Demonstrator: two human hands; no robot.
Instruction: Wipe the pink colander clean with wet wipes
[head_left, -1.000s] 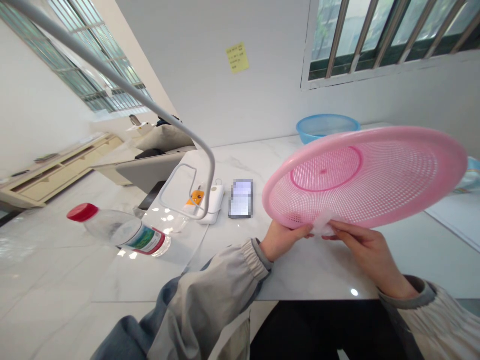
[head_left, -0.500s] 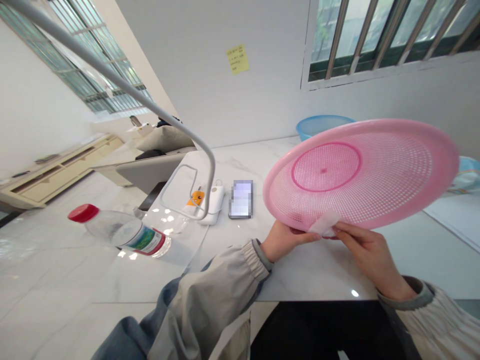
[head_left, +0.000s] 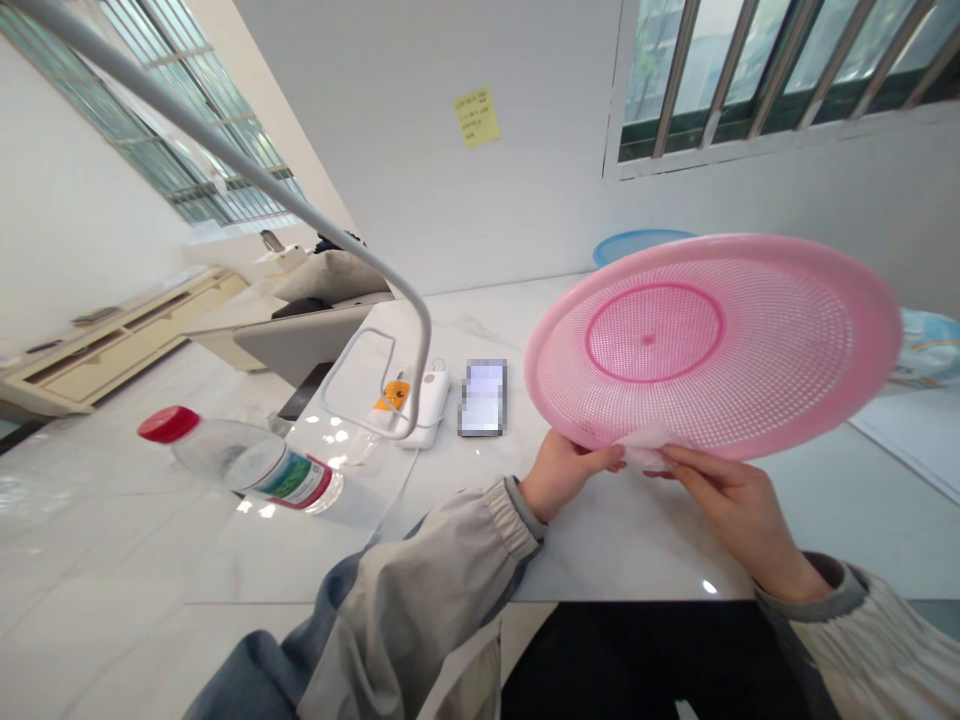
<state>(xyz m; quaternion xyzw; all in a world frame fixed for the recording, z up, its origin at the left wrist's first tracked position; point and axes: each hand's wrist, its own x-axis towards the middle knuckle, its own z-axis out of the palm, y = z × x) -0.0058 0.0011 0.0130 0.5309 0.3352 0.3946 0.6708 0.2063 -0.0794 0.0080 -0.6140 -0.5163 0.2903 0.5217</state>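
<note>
A round pink mesh basket is tilted up above the table, its inside facing me. My left hand grips the near rim, thumb on top and the other fingers hidden beneath. Just to the right, a white tissue is folded over the same rim. My right hand pinches that tissue against the rim between thumb and fingers. The left thumb tip lies close to the tissue's left edge.
On the white marbled table are a phone, a white power bank and a water bottle. A grey curved rod crosses the left. Behind the basket sit a blue basket and a blue-white packet.
The pink basket has shifted slightly left, showing less of the blue basket behind it. My left thumb has drawn back a little left, and the tissue now lies flatter along the rim.
</note>
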